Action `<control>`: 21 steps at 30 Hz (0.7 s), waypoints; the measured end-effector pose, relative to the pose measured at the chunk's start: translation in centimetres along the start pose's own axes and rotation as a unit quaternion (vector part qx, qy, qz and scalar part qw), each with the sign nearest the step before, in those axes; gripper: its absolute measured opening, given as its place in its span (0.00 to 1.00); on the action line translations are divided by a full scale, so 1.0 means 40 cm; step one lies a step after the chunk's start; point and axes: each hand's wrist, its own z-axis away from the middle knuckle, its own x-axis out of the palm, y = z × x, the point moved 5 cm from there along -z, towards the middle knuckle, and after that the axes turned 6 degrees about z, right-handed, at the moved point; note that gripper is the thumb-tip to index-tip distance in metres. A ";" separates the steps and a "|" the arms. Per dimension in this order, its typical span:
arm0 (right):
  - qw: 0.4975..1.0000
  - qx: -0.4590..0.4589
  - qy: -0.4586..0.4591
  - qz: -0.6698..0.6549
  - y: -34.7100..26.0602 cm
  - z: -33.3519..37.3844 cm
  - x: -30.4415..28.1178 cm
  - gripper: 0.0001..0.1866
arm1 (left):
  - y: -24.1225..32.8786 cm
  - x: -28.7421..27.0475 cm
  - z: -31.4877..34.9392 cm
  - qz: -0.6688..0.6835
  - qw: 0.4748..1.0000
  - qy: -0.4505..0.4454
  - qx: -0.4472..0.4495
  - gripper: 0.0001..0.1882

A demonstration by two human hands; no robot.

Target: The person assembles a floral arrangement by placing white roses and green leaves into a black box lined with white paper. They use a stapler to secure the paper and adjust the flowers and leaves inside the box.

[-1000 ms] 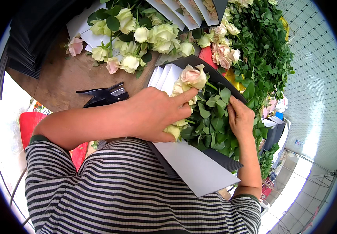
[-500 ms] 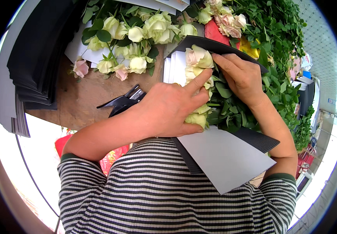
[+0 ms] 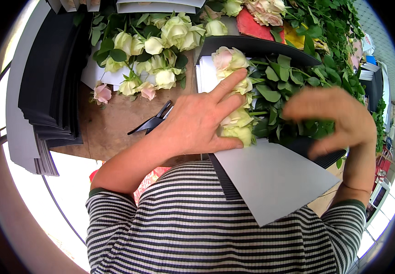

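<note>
Brown worktop (image 3: pixel 115 123) carries the work, with green foliage banked along its far right side. Stack of black and grey sheets (image 3: pixel 46 91) lies at the left edge. Black shears (image 3: pixel 154 121) rest on the bare wood, just beside the left wrist, touched by neither hand.

Bunch of cream roses (image 3: pixel 236 96) lies on a grey wrapping sheet (image 3: pixel 275 178) backed by black sheets, heads to the left, leafy stems running right. Left hand (image 3: pixel 197 125) lies flat on the rose heads, fingers spread, forefinger stretched up over the topmost blooms, thumb along the lowest bloom at the sheet's edge. It presses rather than clasps; nothing is enclosed in it.

Right hand (image 3: pixel 332 118) hangs above the stem end of the same bunch, fingers curled downward, loose. It is blurred, so contact with the leaves cannot be confirmed; it appears to grasp nothing.

Second lot of cream roses (image 3: pixel 154 45) lies farther back on white paper, well apart from both hands, with two pink roses (image 3: pixel 102 93) at its near edge.
</note>
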 end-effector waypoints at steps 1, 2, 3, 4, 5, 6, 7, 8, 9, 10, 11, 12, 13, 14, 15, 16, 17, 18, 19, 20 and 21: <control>0.989 -0.006 -0.104 -0.101 0.000 0.021 0.033 0.32 | -0.004 0.001 0.001 0.007 1.000 -0.005 0.001 0.34; 0.989 -0.008 -0.106 -0.102 -0.010 0.019 0.058 0.30 | -0.010 0.002 0.005 0.014 1.000 -0.009 0.001 0.34; 0.989 -0.009 -0.107 -0.099 -0.011 0.020 0.077 0.27 | -0.011 0.000 0.000 0.018 1.000 -0.010 0.004 0.35; 0.992 -0.006 -0.065 -0.109 0.007 0.017 0.079 0.24 | -0.012 -0.003 -0.001 0.044 0.999 -0.018 -0.011 0.33; 0.993 -0.004 -0.024 -0.119 0.027 0.015 0.081 0.22 | -0.009 -0.010 -0.001 0.070 0.997 -0.026 -0.026 0.31; 0.992 0.000 0.019 -0.128 0.039 0.014 0.076 0.20 | -0.012 -0.016 -0.001 0.096 0.994 -0.035 -0.040 0.30; 0.988 0.091 0.060 -0.105 0.058 0.011 0.070 0.13 | -0.025 -0.015 0.000 0.119 0.992 -0.026 -0.024 0.27; 0.958 0.176 0.074 -0.214 0.107 0.006 0.092 0.12 | -0.050 -0.007 0.002 0.142 0.990 -0.017 -0.009 0.24; 0.906 0.260 0.092 -0.321 0.159 0.008 0.127 0.13 | -0.061 -0.001 0.000 0.165 0.986 -0.014 0.011 0.21; 0.894 0.267 0.073 -0.353 0.181 -0.012 0.138 0.14 | -0.056 -0.009 -0.003 0.209 0.978 0.025 0.015 0.14; 0.880 0.275 0.054 -0.384 0.200 -0.031 0.145 0.15 | -0.072 -0.007 -0.005 0.235 0.971 0.036 0.033 0.15; 0.868 0.286 0.032 -0.404 0.215 -0.037 0.151 0.16 | -0.086 -0.012 -0.014 0.262 0.963 0.045 0.052 0.17; 0.862 0.293 0.010 -0.413 0.228 -0.043 0.157 0.16 | -0.089 -0.019 -0.015 0.289 0.953 0.053 0.072 0.18; 0.855 0.305 -0.002 -0.420 0.237 -0.046 0.164 0.16 | -0.126 0.014 0.010 0.529 0.832 -0.016 -0.165 0.15; 0.848 0.316 -0.016 -0.426 0.246 -0.052 0.166 0.16 | -0.123 -0.007 0.009 0.498 0.849 0.086 -0.152 0.13; 0.844 0.327 -0.020 -0.424 0.253 -0.054 0.166 0.16 | -0.117 -0.020 0.006 0.463 0.856 0.187 -0.137 0.12; 0.840 0.338 -0.023 -0.423 0.258 -0.054 0.166 0.16 | -0.110 -0.039 0.008 0.422 0.852 0.285 -0.119 0.10; 0.834 0.351 -0.026 -0.425 0.264 -0.050 0.172 0.17 | -0.067 -0.089 0.007 0.180 0.908 0.378 -0.011 0.08; 0.832 0.354 -0.025 -0.427 0.267 -0.050 0.171 0.17 | -0.006 -0.111 0.001 0.086 0.922 0.375 0.035 0.12; 0.829 0.357 -0.024 -0.430 0.268 -0.046 0.167 0.17 | 0.036 -0.091 -0.034 0.032 0.955 0.281 0.087 0.17; 0.828 0.357 -0.028 -0.431 0.264 -0.046 0.170 0.18 | 0.071 -0.057 -0.058 -0.025 0.973 0.186 0.134 0.23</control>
